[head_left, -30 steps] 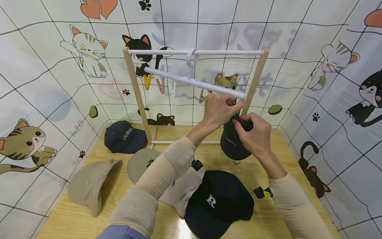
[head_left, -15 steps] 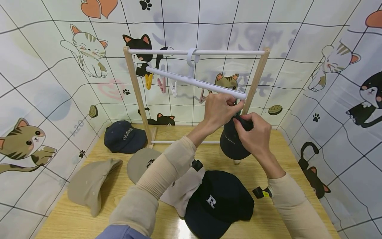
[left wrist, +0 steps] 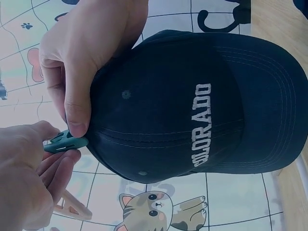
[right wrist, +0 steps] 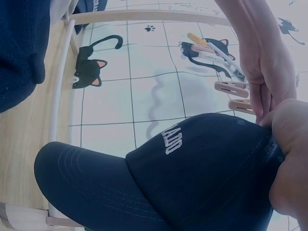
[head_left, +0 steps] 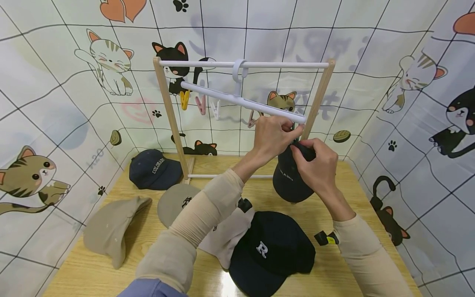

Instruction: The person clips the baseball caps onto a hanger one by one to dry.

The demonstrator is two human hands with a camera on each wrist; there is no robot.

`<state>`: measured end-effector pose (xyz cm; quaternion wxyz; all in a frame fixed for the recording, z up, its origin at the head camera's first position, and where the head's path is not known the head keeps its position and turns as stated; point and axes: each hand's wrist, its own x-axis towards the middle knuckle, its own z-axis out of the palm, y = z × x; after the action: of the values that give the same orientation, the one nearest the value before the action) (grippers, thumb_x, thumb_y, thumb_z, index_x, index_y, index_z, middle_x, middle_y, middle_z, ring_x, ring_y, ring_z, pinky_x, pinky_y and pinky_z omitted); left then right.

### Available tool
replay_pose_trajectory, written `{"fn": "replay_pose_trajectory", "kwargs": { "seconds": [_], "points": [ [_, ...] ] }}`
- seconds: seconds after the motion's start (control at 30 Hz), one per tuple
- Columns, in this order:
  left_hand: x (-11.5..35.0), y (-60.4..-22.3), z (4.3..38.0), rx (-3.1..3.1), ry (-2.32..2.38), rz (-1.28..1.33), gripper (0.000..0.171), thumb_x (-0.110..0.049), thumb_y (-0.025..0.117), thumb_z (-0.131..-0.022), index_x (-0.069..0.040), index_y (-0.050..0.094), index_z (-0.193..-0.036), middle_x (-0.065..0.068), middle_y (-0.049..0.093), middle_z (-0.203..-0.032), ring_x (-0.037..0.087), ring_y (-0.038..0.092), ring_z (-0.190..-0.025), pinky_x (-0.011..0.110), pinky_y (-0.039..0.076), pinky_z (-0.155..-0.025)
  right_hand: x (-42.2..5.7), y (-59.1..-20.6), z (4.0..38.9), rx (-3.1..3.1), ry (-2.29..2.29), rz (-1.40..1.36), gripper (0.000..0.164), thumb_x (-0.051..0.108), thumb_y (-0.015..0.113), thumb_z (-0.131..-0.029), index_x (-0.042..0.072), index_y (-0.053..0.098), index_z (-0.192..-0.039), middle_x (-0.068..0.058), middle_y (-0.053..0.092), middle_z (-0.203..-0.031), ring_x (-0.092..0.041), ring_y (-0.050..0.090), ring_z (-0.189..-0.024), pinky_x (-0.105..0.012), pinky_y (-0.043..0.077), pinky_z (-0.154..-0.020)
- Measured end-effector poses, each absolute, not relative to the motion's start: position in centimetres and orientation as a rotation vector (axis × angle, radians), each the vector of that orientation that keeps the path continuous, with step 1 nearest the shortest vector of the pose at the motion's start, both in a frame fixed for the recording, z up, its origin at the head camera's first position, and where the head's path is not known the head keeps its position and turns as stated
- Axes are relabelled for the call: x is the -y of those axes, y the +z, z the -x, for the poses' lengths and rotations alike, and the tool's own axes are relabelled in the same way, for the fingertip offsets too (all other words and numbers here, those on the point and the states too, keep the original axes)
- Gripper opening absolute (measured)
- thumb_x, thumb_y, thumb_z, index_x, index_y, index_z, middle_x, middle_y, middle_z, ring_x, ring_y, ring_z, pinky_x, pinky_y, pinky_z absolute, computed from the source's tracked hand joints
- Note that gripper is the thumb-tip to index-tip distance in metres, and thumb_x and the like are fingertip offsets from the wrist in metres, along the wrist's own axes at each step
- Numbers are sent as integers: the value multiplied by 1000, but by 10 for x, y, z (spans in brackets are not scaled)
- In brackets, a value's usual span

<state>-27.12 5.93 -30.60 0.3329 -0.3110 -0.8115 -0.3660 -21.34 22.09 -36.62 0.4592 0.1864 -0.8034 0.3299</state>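
Note:
My left hand pinches a green clothespin below the low right end of a white hanger. Just under it, my right hand grips a dark navy cap by its crown, with the brim hanging down. White letters reading COLORADO run across the cap's front. In the left wrist view the clothespin's tip is right at the gathered cloth beside my right thumb. Both hands partly cover the clothespin in the head view.
A wooden rack with a white top rod carries the tilted hanger. Several clothespins, including a yellow one, hang from it. On the table lie another COLORADO cap, a beige cap, a grey-beige cap and a black R cap.
The navy cap's lower end has swung slightly in my right hand. Both hands stay nearly in place at the hanger's right end.

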Motion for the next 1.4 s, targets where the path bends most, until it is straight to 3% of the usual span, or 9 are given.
{"fn": "replay_pose_trajectory", "kwargs": {
  "seconds": [0.13,0.33,0.5,0.7,1.0,1.23,1.4],
  "points": [
    [-60,-307,271,2121,-958,808,27,-25,85,-98,-10,85,-75,0,81,-70,14,72,-61,14,30,-56,-220,-365,214,1956,812,-459,25,10,87,-96,-11,76,-103,-31,79,-93,-46,76,-78,-13,45,-80],
    [-61,-308,271,2107,-962,807,26,-24,85,-98,-10,85,-75,1,81,-70,14,71,-59,14,29,-55,-219,-366,216,1927,819,-450,24,8,87,-95,-12,76,-102,-31,78,-93,-46,75,-77,-20,47,-77],
    [-62,-309,271,2114,-962,800,29,-28,87,-98,-11,84,-74,1,81,-70,14,71,-60,14,30,-55,-219,-368,218,1918,849,-434,24,6,88,-94,-13,76,-102,-32,78,-93,-47,75,-77,-10,43,-81],
    [-61,-311,272,2133,-1032,770,30,-35,91,-95,-11,87,-78,1,85,-77,14,79,-70,16,42,-58,-220,-368,218,1945,876,-420,25,6,89,-94,-13,76,-103,-31,78,-92,-45,75,-76,-3,39,-80],
    [-59,-315,276,2156,-1015,756,32,-40,90,-97,-13,86,-80,-1,86,-80,13,80,-76,24,45,-71,-222,-368,219,1996,917,-418,22,2,88,-94,-12,77,-107,-28,80,-94,-44,76,-79,-2,40,-79],
    [-58,-320,277,2163,-1049,789,33,-37,81,-103,-13,83,-81,1,86,-82,15,79,-73,19,42,-58,-225,-369,220,2055,972,-424,20,1,84,-96,-10,78,-112,-27,81,-99,-43,76,-82,-10,42,-80],
    [-57,-321,277,2183,-1039,793,29,-36,77,-106,-14,86,-90,1,88,-88,14,81,-77,20,45,-59,-226,-371,221,2105,999,-413,23,2,83,-98,-8,77,-118,-26,82,-106,-43,77,-87,-12,44,-83]
  ]
}}
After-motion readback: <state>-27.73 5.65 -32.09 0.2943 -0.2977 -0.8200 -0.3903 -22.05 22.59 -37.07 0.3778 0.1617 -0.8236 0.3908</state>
